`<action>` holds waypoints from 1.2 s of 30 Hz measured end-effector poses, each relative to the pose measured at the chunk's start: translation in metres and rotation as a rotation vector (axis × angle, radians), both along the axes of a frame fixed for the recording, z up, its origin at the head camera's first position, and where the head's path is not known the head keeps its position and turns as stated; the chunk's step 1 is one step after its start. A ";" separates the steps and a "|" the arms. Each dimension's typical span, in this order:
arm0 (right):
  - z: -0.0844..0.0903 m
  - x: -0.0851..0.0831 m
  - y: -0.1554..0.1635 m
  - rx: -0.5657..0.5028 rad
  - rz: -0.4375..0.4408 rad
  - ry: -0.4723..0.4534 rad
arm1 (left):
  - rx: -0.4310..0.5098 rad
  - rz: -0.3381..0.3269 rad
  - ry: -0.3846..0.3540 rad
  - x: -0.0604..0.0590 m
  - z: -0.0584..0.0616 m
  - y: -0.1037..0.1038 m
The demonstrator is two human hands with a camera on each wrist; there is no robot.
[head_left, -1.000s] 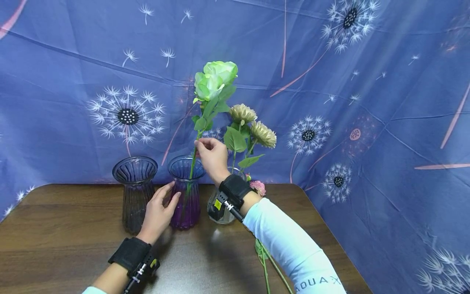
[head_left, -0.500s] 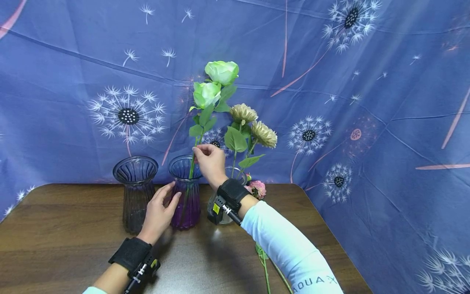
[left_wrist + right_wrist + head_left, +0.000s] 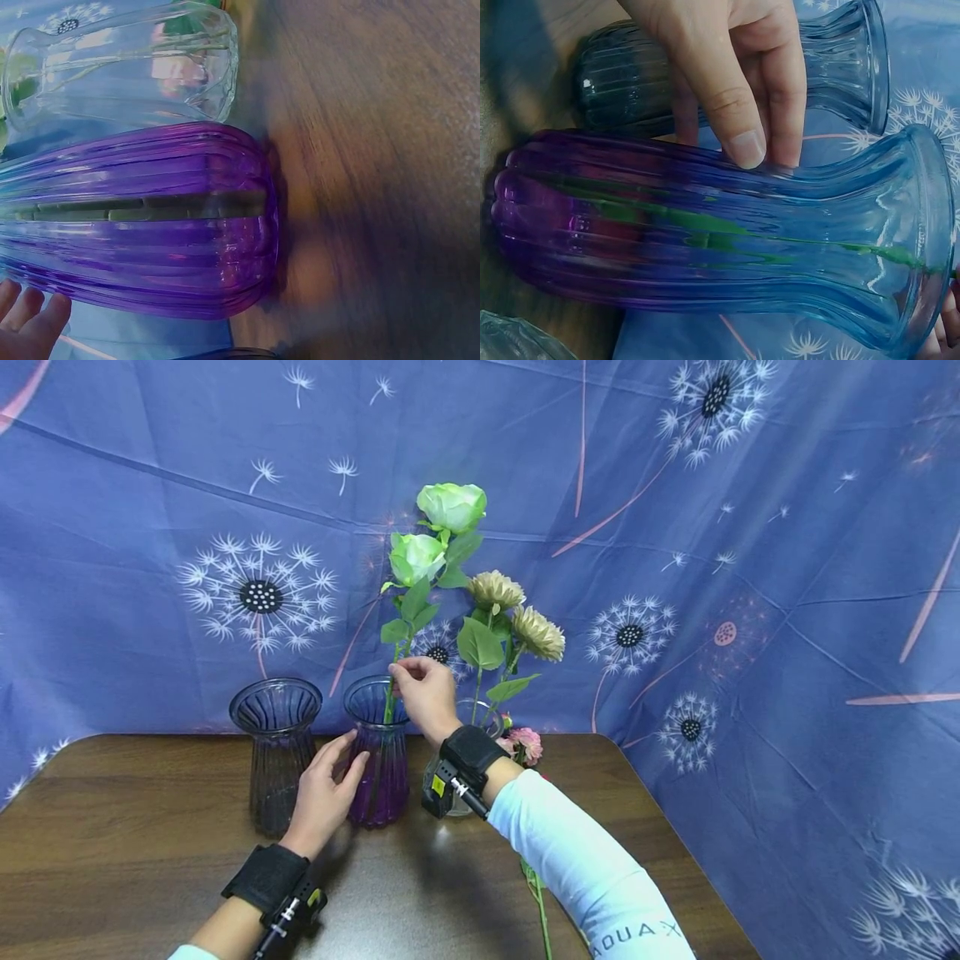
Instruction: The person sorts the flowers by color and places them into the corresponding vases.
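Right hand [image 3: 426, 692] pinching green rose stem [image 3: 392, 689] just above rim of purple vase [image 3: 378, 752] — stem runs down inside vase, two green blooms [image 3: 435, 531] up top. Left hand [image 3: 324, 793] resting against left side of purple vase, fingers [image 3: 739, 112] straight, flat on the ribbed glass, gripping nothing. Purple vase upright on wooden table [image 3: 135, 852], between dark grey vase [image 3: 276, 752] on left and clear vase [image 3: 127, 67] on right — clear vase holding beige flowers [image 3: 517, 614], small pink flower [image 3: 527, 743] near its base. Loose green stem [image 3: 538, 902] lying on table under right sleeve [image 3: 592, 877]. Blue dandelion-print cloth [image 3: 750, 568] behind.
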State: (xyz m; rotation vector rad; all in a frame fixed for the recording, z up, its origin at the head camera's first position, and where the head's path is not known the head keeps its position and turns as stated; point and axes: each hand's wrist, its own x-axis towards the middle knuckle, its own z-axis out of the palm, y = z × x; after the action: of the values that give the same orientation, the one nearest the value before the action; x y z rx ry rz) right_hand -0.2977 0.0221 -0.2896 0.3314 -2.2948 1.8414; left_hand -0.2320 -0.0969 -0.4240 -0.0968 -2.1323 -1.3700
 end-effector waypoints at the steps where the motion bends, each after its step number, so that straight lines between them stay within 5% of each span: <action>1: 0.000 0.000 0.000 0.004 0.004 -0.001 | 0.002 0.000 0.000 0.000 0.000 0.000; 20: -0.001 0.001 0.003 -0.085 0.018 -0.012 | -0.003 -0.002 -0.009 0.002 0.002 0.001; 30: -0.002 0.006 0.016 -0.075 0.028 0.033 | -0.009 0.007 0.011 0.001 0.001 0.000; 36: -0.003 0.017 0.029 -0.108 0.049 0.137 | -0.022 0.011 0.020 0.001 0.001 -0.001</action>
State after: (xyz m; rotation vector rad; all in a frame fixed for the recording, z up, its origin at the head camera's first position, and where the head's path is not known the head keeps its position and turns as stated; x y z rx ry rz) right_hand -0.2807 0.0510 -0.2927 0.4850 -2.1066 1.8939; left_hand -0.2310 -0.0977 -0.4228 -0.1069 -2.1288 -1.3344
